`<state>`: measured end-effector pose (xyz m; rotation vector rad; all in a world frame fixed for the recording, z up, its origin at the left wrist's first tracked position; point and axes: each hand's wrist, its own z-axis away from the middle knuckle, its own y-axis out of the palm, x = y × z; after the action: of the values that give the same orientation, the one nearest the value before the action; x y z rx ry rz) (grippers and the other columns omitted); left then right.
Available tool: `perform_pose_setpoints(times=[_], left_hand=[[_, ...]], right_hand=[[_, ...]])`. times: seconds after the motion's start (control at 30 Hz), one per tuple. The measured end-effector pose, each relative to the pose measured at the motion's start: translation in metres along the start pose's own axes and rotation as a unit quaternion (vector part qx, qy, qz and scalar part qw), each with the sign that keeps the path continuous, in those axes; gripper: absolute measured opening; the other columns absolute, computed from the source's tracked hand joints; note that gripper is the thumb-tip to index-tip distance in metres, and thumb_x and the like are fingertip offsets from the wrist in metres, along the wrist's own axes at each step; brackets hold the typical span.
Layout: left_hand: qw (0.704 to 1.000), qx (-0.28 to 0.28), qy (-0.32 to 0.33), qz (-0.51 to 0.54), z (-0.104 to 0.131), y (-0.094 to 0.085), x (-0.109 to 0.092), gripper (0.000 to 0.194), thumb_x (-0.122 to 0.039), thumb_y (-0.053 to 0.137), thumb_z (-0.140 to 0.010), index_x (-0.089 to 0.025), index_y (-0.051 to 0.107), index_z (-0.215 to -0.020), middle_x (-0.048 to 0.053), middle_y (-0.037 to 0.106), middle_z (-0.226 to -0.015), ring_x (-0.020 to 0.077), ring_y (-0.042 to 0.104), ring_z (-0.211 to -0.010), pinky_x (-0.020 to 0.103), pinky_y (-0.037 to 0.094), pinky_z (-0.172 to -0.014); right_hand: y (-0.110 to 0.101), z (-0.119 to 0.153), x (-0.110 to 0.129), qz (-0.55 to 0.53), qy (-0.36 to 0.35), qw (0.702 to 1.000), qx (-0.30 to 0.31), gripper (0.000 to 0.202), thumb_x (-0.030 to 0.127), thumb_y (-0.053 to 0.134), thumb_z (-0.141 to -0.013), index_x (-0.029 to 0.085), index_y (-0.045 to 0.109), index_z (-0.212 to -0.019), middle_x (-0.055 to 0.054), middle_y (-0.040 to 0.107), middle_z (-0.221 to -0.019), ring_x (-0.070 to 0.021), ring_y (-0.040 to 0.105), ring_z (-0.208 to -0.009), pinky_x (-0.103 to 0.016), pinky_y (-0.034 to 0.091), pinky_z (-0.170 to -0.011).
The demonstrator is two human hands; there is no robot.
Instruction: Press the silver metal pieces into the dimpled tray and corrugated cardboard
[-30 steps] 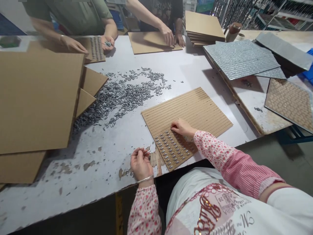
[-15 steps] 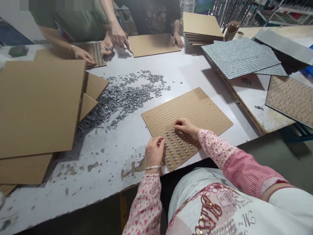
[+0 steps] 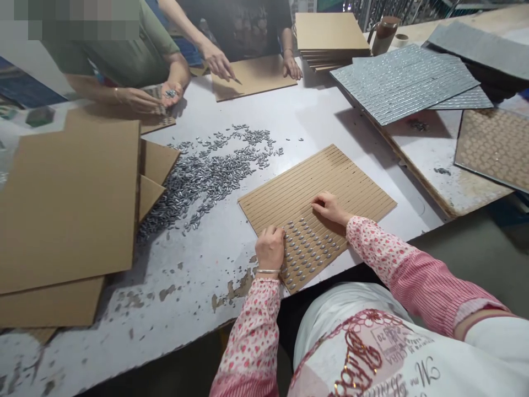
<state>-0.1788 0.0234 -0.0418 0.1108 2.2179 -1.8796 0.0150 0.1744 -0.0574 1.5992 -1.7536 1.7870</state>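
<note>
A brown grooved board (image 3: 285, 187) lies at an angle on the white table in front of me. Rows of small silver oval pieces (image 3: 308, 248) sit on its near part. My left hand (image 3: 270, 248) is closed at the board's left edge, beside the rows; whatever its fingers hold is hidden. Over the middle of the board, just beyond the rows, my right hand (image 3: 328, 208) has thumb and fingertips pinched together, and anything between them is too small to make out. Farther left, a heap of loose silver pieces (image 3: 219, 171) spreads over the table.
Stacked brown boards (image 3: 70, 204) stand at the left. Across the table, one person's hands (image 3: 142, 99) hold small pieces, and another person's hand (image 3: 219, 62) holds a thin tool over a board. Grey ridged sheets (image 3: 407, 82), more boards (image 3: 333, 33) and a brown jug (image 3: 385, 34) are at the right.
My right hand has moved right, away from the rows' far end. My left hand stays by the board's left edge. Across the table, the tool hand has shifted over its board. The view has shifted slightly.
</note>
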Motion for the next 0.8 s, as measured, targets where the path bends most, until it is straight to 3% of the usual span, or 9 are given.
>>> perform_pose_setpoints(times=[0.2,0.33,0.43,0.6,0.8], left_hand=[[0.998,-0.013,-0.007,0.056,0.001,0.001,0.000,0.021,-0.027,0.044,-0.086,-0.023,0.065,-0.086,0.007,0.055,-0.080,0.0223,0.050,-0.081,0.032,0.036,-0.069],[0.981,-0.081,-0.078,0.158,0.015,-0.007,0.009,0.025,-0.029,0.045,-0.086,-0.020,0.061,-0.103,0.007,0.057,-0.086,0.0198,0.053,-0.082,0.032,0.040,-0.076],[0.963,-0.114,-0.133,0.207,0.031,-0.012,0.017,0.021,-0.031,0.048,-0.085,-0.019,0.062,-0.093,0.005,0.057,-0.084,0.0170,0.054,-0.075,0.030,0.043,-0.073],[0.961,-0.077,-0.145,0.221,0.045,-0.011,0.020,0.020,-0.034,0.051,-0.083,-0.019,0.065,-0.084,0.003,0.057,-0.080,0.0142,0.054,-0.067,0.029,0.044,-0.070],[0.973,-0.052,-0.121,0.189,0.037,-0.007,0.015,0.020,-0.033,0.050,-0.084,-0.021,0.066,-0.084,0.004,0.057,-0.081,0.0166,0.056,-0.075,0.029,0.042,-0.072]], right_hand=[[-0.002,0.005,-0.004,0.035,-0.007,0.999,0.023,0.015,0.027,0.053,-0.082,0.015,0.061,-0.076,-0.004,0.059,-0.074,-0.0159,0.049,-0.076,-0.029,0.038,-0.076],[-0.002,0.005,-0.001,0.029,-0.005,0.999,0.023,0.014,0.026,0.052,-0.082,0.015,0.060,-0.076,-0.004,0.059,-0.074,-0.0159,0.049,-0.077,-0.029,0.038,-0.077],[-0.003,0.005,0.001,0.030,-0.005,0.999,0.018,0.014,0.025,0.053,-0.081,0.015,0.060,-0.076,-0.004,0.059,-0.075,-0.0160,0.049,-0.077,-0.029,0.038,-0.076],[-0.002,0.006,0.002,0.033,0.000,0.999,0.013,0.014,0.025,0.052,-0.082,0.015,0.060,-0.075,-0.004,0.059,-0.074,-0.0166,0.049,-0.078,-0.029,0.037,-0.077],[-0.001,0.007,0.002,0.037,-0.004,0.999,0.015,0.013,0.024,0.052,-0.082,0.016,0.060,-0.075,-0.004,0.059,-0.075,-0.0167,0.049,-0.078,-0.029,0.037,-0.077]])
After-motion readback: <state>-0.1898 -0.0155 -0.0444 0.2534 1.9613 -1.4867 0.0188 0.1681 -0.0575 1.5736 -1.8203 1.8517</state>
